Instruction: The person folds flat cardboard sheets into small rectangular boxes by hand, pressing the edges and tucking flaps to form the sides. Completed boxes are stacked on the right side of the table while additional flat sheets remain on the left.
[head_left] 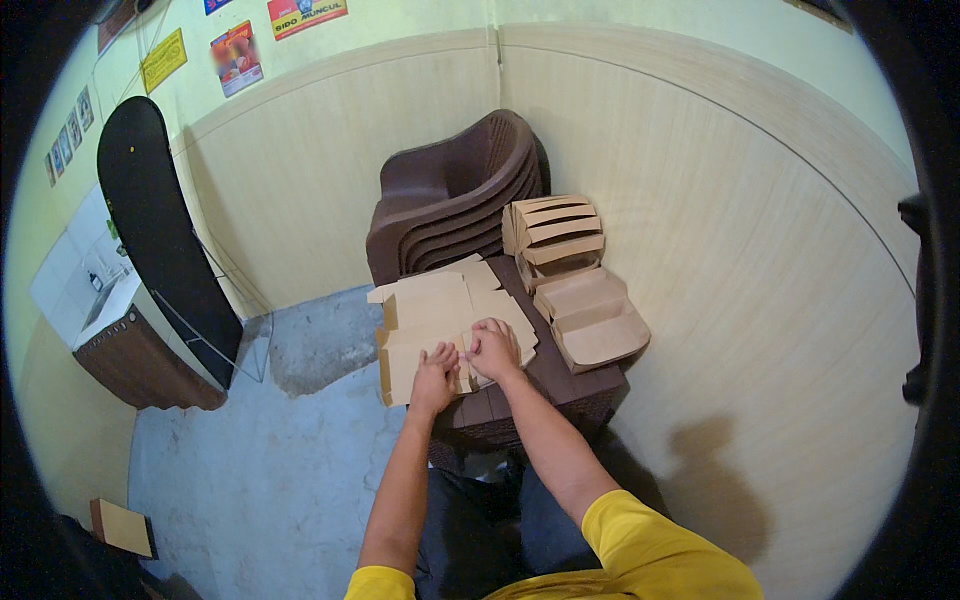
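A flat, unfolded brown cardboard box [420,312] lies on a dark brown woven-look table [545,365], with a folded-up edge along its left side. My left hand [437,372] rests on the near part of the card, fingers stretched out and pressed against it. Close beside it on the right, my right hand [494,352] is closed, its thumb and fingers pinching a flap of the card near the middle. The exact edge in the pinch is partly hidden by the fingers. More flat card shows beneath and behind this box.
An opened, shaped cardboard box [597,320] stands at the table's right, with a stack of folded boxes [556,232] behind it. Stacked brown plastic chairs [455,195] stand behind the table. A black ironing board [160,220] leans at left near a curtained sink counter [150,360].
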